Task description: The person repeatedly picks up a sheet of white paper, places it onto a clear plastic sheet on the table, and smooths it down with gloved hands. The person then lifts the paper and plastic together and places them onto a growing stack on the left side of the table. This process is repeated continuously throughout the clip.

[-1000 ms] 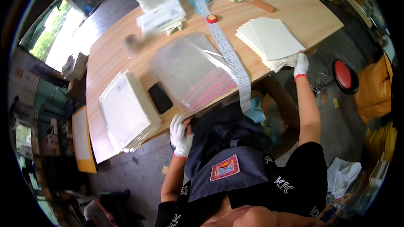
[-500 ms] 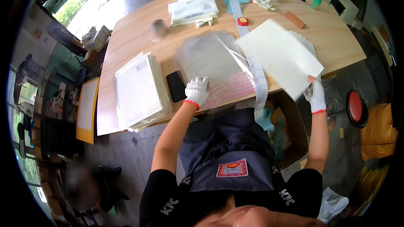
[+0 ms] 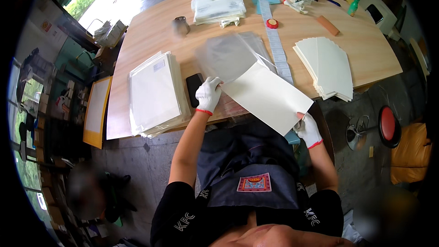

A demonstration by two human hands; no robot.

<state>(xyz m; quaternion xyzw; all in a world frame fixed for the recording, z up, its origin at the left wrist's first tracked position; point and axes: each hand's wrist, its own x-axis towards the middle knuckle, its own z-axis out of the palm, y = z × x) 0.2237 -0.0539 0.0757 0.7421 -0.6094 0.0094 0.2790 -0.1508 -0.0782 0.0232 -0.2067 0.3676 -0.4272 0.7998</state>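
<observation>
The left hand (image 3: 209, 95) is pinched beside the near corner of a cream sheet (image 3: 270, 96); I can't tell whether it has sheet or plastic. The right hand (image 3: 308, 131) grips the sheet's opposite corner, thumb on top. Half a second ago that sheet hung over the fanned stack (image 3: 327, 68), right of the clear bags (image 3: 228, 55); now it lies across the bags' near part, so sheet and bags are together between both hands. The phone (image 3: 192, 87) sits just left of the bags, the packed sleeves (image 3: 155, 91) farther left on the worktop (image 3: 146, 32).
</observation>
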